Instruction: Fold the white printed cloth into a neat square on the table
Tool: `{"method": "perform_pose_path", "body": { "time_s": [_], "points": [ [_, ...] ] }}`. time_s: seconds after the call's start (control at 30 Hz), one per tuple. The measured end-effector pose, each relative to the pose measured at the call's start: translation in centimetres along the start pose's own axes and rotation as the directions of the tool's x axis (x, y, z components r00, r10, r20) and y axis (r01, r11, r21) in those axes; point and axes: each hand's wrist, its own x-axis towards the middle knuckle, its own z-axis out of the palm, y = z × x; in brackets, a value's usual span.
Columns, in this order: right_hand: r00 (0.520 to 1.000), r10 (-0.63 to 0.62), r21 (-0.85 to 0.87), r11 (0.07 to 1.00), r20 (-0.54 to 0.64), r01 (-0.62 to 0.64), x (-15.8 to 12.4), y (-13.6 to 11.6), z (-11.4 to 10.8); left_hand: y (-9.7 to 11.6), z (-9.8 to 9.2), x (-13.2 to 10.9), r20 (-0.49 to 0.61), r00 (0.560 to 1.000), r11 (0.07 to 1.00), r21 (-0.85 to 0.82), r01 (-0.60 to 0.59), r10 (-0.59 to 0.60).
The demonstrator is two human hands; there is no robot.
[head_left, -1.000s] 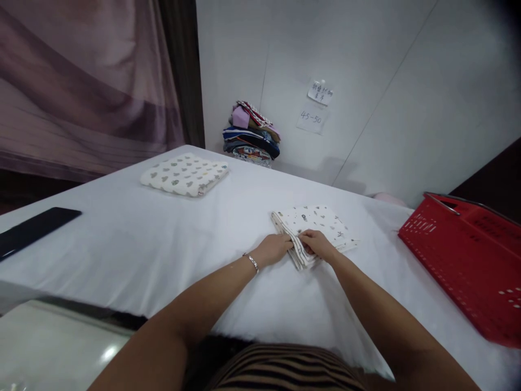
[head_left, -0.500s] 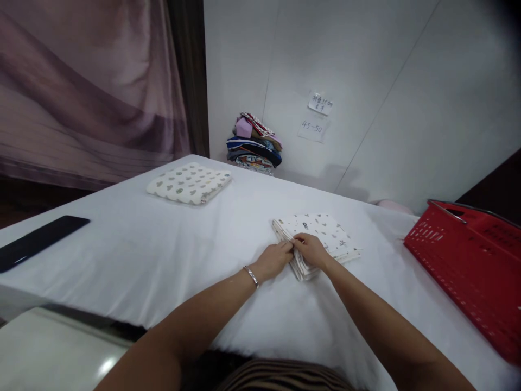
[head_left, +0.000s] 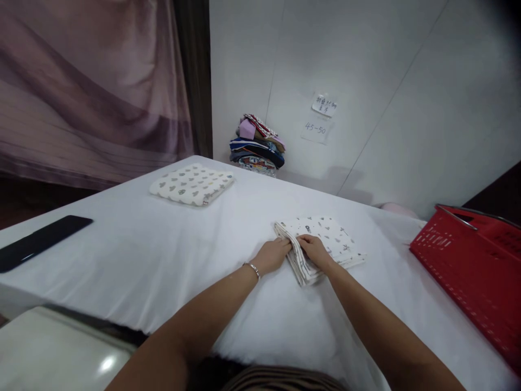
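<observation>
A white cloth (head_left: 325, 231) with small grey prints lies in folded layers on the white-covered table (head_left: 195, 244). At the cloth's left edge, my left hand (head_left: 273, 256) has its fingers closed on the layers; the fingertips are tucked out of sight. My right hand (head_left: 314, 250) pinches the same cloth just to the right, its thumb and fingers on the folded edge. Layered edges bulge up between the two hands and hang toward me. Farther left on the table rests a second folded cloth (head_left: 189, 183), white with grey and green motifs, touched by neither hand.
A red plastic basket (head_left: 468, 277) with a metal handle stands at the right. A dark flat panel (head_left: 44, 239) lies at the table's left edge. Against the wall behind is a stack of folded fabrics (head_left: 258, 146). A pale glossy surface (head_left: 57, 347) sits low at left.
My hands have drawn slightly apart along the cloth's left edge, and the layers between them show more. The whole view has shifted a little.
</observation>
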Motion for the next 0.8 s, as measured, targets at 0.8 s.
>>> {"method": "perform_pose_path", "body": {
  "time_s": [0.8],
  "points": [
    [0.993,-0.107,-0.393,0.912,0.046,0.116,0.2,-2.6,1.2,-1.0,0.0,0.1,-0.050,0.943,0.861,-0.426,0.278,-0.329]
  ]
}}
